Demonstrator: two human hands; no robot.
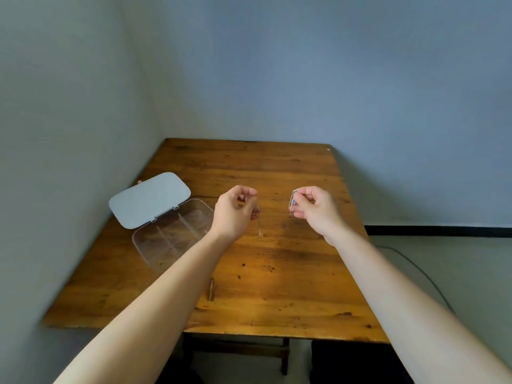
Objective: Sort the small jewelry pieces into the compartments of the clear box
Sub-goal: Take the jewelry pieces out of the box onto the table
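From the head camera, both hands are raised above a wooden desk [277, 273] that stands in the corner of a blue-grey room. The left hand [234, 210] is curled, fingertips pinched on one end of a thin chain [273, 199]; a short loose end of it dangles below the hand, ending in a tiny pale piece. The right hand [314, 207] is also curled, pinching the other end together with a small bunch of silvery jewelry [292, 205] that has a blue speck in it. Between the two hands the chain runs taut and nearly level, well above the desk top.

The clear box [171, 234] lies open on the left part of the desk, near the left wrist. Its grey lid [149, 199] is flipped back toward the wall. Inside, dividers split it into compartments; whether any of them holds a piece is too faint to tell. A dark cable [415, 268] trails over the floor to the right.
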